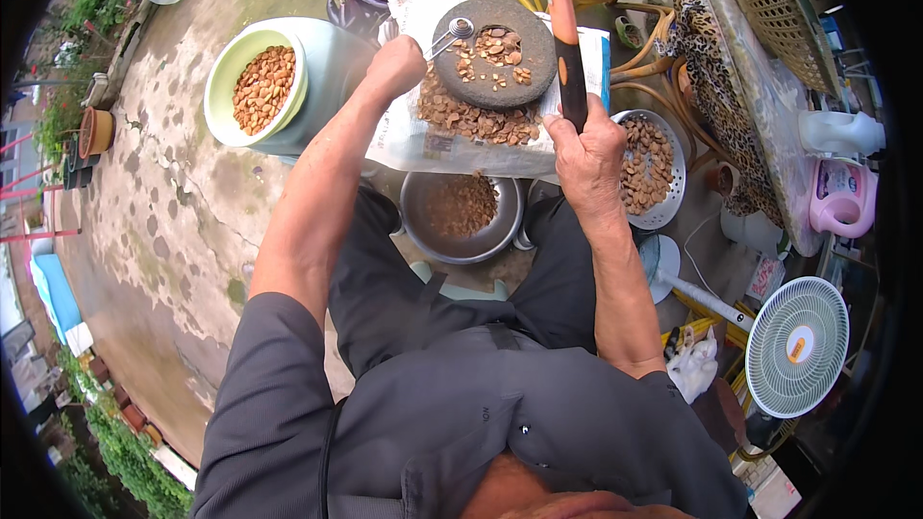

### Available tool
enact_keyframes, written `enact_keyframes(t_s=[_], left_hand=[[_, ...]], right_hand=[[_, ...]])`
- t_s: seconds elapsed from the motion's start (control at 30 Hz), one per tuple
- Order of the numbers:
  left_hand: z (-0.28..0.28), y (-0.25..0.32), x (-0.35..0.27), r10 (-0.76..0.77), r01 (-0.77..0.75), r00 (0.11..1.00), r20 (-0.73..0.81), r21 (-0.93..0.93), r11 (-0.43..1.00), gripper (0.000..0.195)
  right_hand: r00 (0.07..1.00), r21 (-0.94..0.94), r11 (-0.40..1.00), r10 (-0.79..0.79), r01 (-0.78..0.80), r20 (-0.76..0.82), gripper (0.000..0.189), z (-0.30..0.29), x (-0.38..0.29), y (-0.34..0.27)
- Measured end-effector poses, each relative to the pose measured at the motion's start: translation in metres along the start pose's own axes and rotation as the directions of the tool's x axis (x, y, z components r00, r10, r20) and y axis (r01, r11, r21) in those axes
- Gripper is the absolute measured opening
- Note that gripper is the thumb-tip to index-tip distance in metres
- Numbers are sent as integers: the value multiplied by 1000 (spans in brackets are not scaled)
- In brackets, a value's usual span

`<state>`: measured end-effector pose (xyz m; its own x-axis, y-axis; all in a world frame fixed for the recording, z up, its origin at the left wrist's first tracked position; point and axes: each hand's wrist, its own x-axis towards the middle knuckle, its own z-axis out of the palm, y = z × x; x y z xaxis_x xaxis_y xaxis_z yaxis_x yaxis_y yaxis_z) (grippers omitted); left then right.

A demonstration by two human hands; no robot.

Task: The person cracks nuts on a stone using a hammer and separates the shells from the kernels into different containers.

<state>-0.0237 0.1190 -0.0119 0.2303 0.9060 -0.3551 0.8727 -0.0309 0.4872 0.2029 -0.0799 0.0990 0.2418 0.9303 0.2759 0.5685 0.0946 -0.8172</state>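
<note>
My left hand grips a small metal tool with a round, spoon-like end, which lies over the left part of a round grey stone slab. What sits in that round end is too small to tell. Cracked shells and pale kernel bits lie in and around the slab's hollow. In my right hand is a hammer by its black and orange handle, raised at the slab's right side; its head is cut off by the top edge. Broken brown shells are heaped in front of the slab on newspaper.
Left stands a pale green bowl of brown kernels; right, a perforated colander of pits. A steel basin with shell fragments sits between my knees. Eggplants lie behind. A white fan and a cat are at lower right.
</note>
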Motion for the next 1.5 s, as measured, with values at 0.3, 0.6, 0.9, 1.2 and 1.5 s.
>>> enact_keyframes(t_s=[0.3, 0.6, 0.9, 1.2, 1.5], left_hand=[[18, -15, 17, 98, -99, 995, 13, 96, 990, 28], [-10, 3, -37, -119, 67, 993, -1, -825, 562, 21], [40, -33, -133, -367, 101, 929, -44, -925, 367, 22], [61, -47, -111, -351, -47, 917, -190, -924, 379, 30], [35, -44, -49, -160, -268, 920, -358, -872, 411, 41]], right_hand=[[969, -248, 957, 195, -154, 150, 17, 38, -15, 36], [937, 357, 869, 344, -343, 64, 7, -27, -39, 26], [546, 724, 91, 721, -684, 426, 11, -2, -86, 98], [503, 284, 417, 752, -863, 426, 28, 32, -101, 133], [983, -355, 927, -65, 122, 171, 16, 49, 41, 68]])
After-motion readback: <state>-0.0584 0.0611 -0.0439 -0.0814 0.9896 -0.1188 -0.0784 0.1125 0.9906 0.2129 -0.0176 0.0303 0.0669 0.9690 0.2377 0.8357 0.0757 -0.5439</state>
